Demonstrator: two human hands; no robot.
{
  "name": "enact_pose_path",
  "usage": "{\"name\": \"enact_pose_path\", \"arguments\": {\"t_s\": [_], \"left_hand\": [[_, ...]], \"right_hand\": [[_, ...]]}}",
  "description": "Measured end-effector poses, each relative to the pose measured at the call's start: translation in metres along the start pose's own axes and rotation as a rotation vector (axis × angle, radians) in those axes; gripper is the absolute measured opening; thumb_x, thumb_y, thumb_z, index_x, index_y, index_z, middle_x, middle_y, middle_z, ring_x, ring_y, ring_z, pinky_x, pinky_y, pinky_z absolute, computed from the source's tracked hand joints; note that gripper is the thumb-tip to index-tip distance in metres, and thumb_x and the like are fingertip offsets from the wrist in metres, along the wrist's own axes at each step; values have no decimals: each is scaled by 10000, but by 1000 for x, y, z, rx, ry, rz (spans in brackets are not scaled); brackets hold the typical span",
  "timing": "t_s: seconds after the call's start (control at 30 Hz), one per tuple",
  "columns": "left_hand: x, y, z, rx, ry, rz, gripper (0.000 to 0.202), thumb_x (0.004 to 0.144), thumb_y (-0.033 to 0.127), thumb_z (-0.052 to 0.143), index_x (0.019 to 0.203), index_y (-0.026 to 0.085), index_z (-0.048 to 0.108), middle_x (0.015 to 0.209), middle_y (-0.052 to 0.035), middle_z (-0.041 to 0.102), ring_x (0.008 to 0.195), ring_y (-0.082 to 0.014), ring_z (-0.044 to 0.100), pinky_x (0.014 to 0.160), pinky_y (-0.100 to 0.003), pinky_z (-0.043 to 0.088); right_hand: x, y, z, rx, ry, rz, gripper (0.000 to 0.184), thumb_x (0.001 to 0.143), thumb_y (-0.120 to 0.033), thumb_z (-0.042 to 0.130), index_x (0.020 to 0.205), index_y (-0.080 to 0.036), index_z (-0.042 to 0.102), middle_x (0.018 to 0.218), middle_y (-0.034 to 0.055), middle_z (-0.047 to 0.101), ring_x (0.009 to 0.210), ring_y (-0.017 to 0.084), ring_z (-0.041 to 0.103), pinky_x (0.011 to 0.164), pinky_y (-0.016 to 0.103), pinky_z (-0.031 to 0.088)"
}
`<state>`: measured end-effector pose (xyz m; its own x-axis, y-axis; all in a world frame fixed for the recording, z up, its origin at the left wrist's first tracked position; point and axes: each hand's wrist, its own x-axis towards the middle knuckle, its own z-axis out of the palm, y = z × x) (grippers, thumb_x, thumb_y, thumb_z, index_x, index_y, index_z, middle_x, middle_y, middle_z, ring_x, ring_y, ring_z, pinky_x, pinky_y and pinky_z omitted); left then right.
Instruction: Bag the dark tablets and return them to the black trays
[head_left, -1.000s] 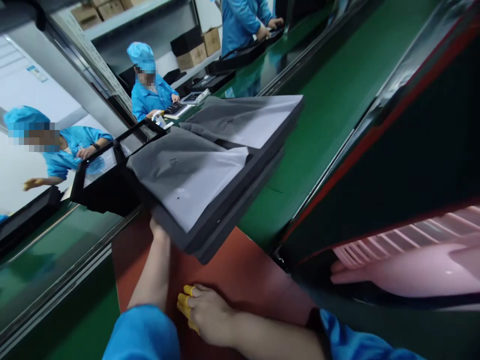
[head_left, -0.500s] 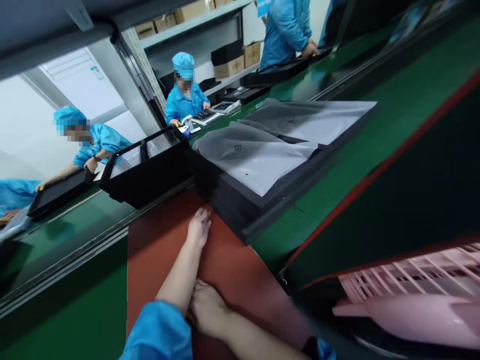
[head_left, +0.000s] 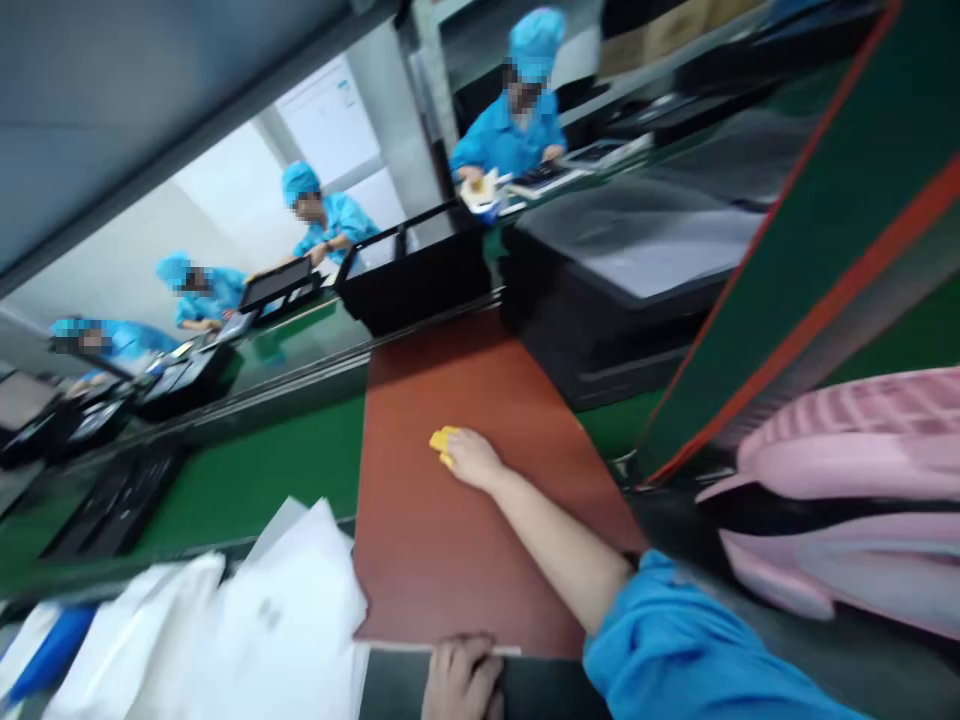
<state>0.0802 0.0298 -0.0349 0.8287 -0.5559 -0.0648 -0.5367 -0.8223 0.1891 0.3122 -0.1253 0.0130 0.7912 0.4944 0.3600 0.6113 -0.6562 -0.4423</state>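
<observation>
Co-workers in blue caps and blue clothing [head_left: 514, 140] are busy across a long green worktop [head_left: 292, 450], its far side carrying a black open-topped box [head_left: 420, 285] with a dividing bar. To the right of that stands a black boxy stack [head_left: 637, 290] under a translucent whitish film [head_left: 679, 245].

Stretching from the near side toward this stack is a flat reddish-brown board [head_left: 450, 560], the thing being handled, its middle bare around the hand. The person's right hand [head_left: 471, 458], with yellow coverings on some fingertips, rests palm down near the centre, fingers close together; the underside of this grip is hidden, so whether it pinches anything cannot be told. The left hand [head_left: 463, 678] lies at the near edge, fingers bent; whether they pinch the rim is likewise unclear. Loose white sheets [head_left: 289, 610] lie just beside the board's left edge.

The step in hand looks like smoothing or steadying the board. A next move would probably call for light, flat pressure from the right hand and a steady left hand at the edge.
</observation>
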Motion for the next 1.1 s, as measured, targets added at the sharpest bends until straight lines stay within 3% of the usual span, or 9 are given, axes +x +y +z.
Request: {"name": "enact_pose_path", "arguments": {"t_s": [0.13, 0.23, 0.33, 0.43, 0.57, 0.73, 0.87, 0.97, 1.1], "left_hand": [[-20, 17, 0, -64, 341, -43, 396, 836, 223, 360, 1217, 216, 467, 1087, -159, 576, 994, -243, 548, 827, -438, 476], [-21, 22, -7, -48, 559, 6, 305, 824, 211, 382, 1090, 165, 526, 972, -138, 609, 896, -215, 565, 756, -373, 494], [-19, 25, -8, 16, 717, 81, 211, 812, 174, 373, 886, 161, 570, 781, -89, 611, 745, -182, 566, 651, -316, 486], [-21, 24, -8, 68, 836, 118, 167, 799, 162, 391, 812, 170, 558, 697, -60, 591, 662, -160, 547, 611, -292, 467], [-39, 14, -14, 96, 928, -19, 217, 778, 242, 458, 963, 154, 531, 853, -98, 600, 793, -195, 560, 716, -340, 478], [-87, -30, -32, 110, 907, -445, 420, 787, 355, 465, 1126, 106, 458, 1074, -162, 548, 1016, -253, 521, 867, -398, 425], [-109, -75, -58, 114, 568, -818, 538, 810, 356, 431, 1250, 54, 363, 1281, -216, 420, 1219, -284, 363, 983, -435, 305], [-109, -95, -68, 116, 253, -854, 713, 782, 436, 466, 1343, 64, 231, 1419, -200, 221, 1318, -294, 165, 1032, -512, 159], [-105, -102, -68, 158, 142, -771, 798, 765, 510, 462, 1373, 76, 180, 1448, -161, 146, 1337, -275, 85, 1045, -513, 98]], "right_hand": [[-20, -25, 7, -2, 71, -16, 339, 830, -135, 386, 1099, -139, 593, 1157, 101, 569, 1076, 227, 478, 927, 388, 359], [-66, -65, 23, -11, 295, -62, 329, 862, -191, 367, 1096, -164, 596, 1070, 97, 606, 971, 215, 513, 873, 378, 393], [-116, -101, 47, -23, 480, -265, 268, 844, -192, 420, 992, -200, 643, 876, 67, 642, 814, 189, 530, 782, 340, 429], [-144, -120, 60, -38, 473, -269, 254, 831, -182, 449, 1002, -182, 637, 840, 69, 627, 797, 182, 520, 788, 326, 429], [-155, -135, 55, -88, 282, -194, 305, 825, -160, 448, 1089, -166, 600, 929, 83, 615, 876, 202, 502, 829, 335, 406], [-159, -153, 52, -91, 206, -218, 325, 850, -172, 394, 1114, -168, 584, 980, 103, 599, 890, 225, 482, 749, 341, 393], [-148, -168, 59, -79, 157, -251, 311, 825, -157, 431, 1095, -167, 586, 969, 108, 596, 884, 224, 474, 744, 340, 368], [-135, -179, 66, -78, 116, -272, 320, 809, -141, 444, 1097, -174, 577, 971, 95, 595, 869, 214, 469, 747, 333, 354], [-123, -185, 71, -80, 70, -272, 320, 821, -146, 418, 1098, -187, 574, 950, 79, 592, 868, 207, 458, 735, 319, 343]]}}
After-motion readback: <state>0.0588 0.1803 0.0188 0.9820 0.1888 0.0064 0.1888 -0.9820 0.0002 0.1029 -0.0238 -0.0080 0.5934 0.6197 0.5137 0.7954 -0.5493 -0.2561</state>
